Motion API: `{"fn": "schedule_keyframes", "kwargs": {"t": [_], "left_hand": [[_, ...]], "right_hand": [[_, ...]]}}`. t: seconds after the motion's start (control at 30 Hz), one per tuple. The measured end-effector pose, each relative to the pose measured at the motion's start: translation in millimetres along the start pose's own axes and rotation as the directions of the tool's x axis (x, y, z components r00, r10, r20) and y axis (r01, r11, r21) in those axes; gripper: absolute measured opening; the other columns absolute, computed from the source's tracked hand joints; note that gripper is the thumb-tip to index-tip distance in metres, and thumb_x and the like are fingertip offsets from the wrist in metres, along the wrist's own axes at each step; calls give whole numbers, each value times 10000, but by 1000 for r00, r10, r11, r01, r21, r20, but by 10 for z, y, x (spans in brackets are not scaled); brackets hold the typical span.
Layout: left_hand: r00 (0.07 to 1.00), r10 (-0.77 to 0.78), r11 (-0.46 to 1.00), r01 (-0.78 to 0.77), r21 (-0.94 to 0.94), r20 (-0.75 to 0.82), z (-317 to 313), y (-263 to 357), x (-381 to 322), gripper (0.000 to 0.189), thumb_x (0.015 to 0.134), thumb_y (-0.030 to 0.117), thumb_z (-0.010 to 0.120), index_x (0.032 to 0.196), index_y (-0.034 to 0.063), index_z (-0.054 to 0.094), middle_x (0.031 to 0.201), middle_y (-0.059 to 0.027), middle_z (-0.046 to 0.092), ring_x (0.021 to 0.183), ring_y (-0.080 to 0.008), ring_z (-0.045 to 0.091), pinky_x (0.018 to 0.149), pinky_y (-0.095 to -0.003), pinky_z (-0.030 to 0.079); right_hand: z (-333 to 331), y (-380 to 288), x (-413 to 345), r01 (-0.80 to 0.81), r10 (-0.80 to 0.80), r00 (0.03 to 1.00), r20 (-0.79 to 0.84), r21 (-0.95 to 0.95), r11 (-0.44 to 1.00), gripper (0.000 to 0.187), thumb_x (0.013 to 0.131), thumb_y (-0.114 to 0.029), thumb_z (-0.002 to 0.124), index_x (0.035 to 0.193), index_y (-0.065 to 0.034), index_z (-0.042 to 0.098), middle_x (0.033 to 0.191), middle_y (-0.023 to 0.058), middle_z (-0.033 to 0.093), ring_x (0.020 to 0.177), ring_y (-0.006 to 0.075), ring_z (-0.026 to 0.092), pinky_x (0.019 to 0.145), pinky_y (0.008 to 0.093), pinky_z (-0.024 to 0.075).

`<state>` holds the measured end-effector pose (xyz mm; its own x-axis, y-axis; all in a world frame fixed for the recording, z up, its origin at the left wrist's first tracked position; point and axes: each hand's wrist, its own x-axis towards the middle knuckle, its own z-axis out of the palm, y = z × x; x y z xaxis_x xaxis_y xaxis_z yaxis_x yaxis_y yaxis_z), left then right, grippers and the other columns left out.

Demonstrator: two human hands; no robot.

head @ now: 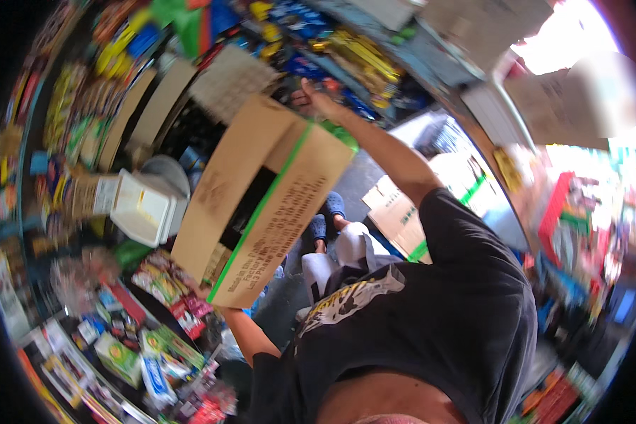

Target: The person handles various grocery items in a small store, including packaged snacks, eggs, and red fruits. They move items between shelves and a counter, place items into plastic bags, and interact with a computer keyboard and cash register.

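A brown cardboard carton [275,206] with green tape along its edge tilts in front of me. Printed writing covers one side, and a dark gap shows between its panels. My left hand [200,289] grips the carton's lower left end, with the fingers partly hidden there. At the upper end, close by the carton's corner, is my right hand [310,99], thumb raised. Blur and the carton keep me from telling if it touches or grips the carton. Beyond the carton's top lies a grey egg tray [233,82].
White plastic tubs [146,206] stand left of the carton. Packaged goods [153,350] crowd the lower left, and shelves of packets [74,106] curve along the left. Another flattened-looking carton [397,212] lies by my legs on the right. A counter edge [487,153] runs along the right.
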<state>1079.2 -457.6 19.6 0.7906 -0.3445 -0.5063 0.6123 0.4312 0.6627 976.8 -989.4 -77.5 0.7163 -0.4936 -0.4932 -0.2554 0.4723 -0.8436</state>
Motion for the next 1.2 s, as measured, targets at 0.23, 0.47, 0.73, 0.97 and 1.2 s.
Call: {"fn": "schedule_keyframes", "kwargs": {"t": [0.23, 0.47, 0.73, 0.97, 1.2], "left_hand": [[939, -205, 653, 341, 676, -275, -1592, -574, -92, 372, 976, 320, 538, 1274, 102, 579, 1102, -54, 621, 937, -185, 569, 797, -355, 472], [714, -665, -222, 95, 970, -222, -1631, -1539, -150, 271, 966, 244, 565, 1175, 83, 625, 952, -14, 625, 760, -120, 546, 662, -291, 452], [560, -813, -202, -524, 827, 156, 235, -3249, 162, 355, 933, 205, 618, 1224, 3, 632, 1028, -106, 686, 905, -170, 614, 806, -297, 482], [113, -980, 45, -685, 727, 166, 1744, -4180, -961, 316, 968, 164, 624, 1255, 34, 607, 1141, -130, 685, 1022, -182, 652, 876, -318, 523], [-151, -965, 94, -962, 256, -214, 2494, -4910, -1069, 501, 920, 354, 661, 1271, -2, 616, 1155, -191, 703, 1060, -302, 682, 931, -388, 524]], "right_hand": [[-730, 1187, -2452, 170, -293, 842, -453, -292, 941, 418, 1013, -427, 567, 939, -32, 682, 779, 43, 667, 740, 133, 590, 688, 310, 487], [-1005, 2541, -4708, -562, -181, 426, -887, -416, 715, 544, 768, -276, 773, 1209, -23, 581, 1193, 186, 590, 1155, 347, 558, 999, 429, 460], [-1251, 3241, -5456, -797, -92, 382, -920, -378, 472, 758, 692, -162, 741, 1362, -56, 404, 1367, 194, 434, 1244, 399, 443, 1057, 507, 390], [-1961, 3098, -5177, -863, 184, 416, -890, -323, 389, 1008, 721, -287, 801, 1547, -98, 254, 1610, 183, 227, 1487, 367, 216, 1198, 540, 206], [-2200, 3367, -4985, -851, 143, 377, -915, -282, 443, 833, 651, -235, 806, 1391, -93, 449, 1377, 130, 496, 1318, 311, 455, 1130, 524, 312]]}}
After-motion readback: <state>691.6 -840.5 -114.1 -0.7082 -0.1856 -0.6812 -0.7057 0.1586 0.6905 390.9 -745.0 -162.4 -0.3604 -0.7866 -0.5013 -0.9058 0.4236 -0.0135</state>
